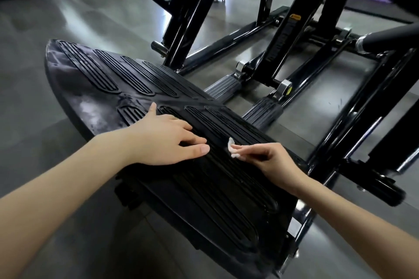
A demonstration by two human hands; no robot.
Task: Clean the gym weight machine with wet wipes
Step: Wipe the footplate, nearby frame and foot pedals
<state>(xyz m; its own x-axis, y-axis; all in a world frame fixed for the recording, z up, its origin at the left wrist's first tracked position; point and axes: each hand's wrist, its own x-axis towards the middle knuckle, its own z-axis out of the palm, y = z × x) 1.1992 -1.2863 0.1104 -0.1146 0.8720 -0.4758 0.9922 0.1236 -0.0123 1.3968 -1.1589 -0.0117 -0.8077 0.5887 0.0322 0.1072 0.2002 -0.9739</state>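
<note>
Small crumpled white wet wipe [232, 148] down on the ribbed black footplate [90, 88], close to its right edge, about halfway along. The right hand [269, 161] has it pinched at the fingertips, the other fingers curled under. The left hand [165, 140] lies flat on the middle of the plate, just beside the wipe, fingers straight and slightly apart, thumb out wide. Pale smears show toward the plate's far left end. Beyond, the machine's black frame [283, 36] stands on the glossy grey floor [45, 29].
</note>
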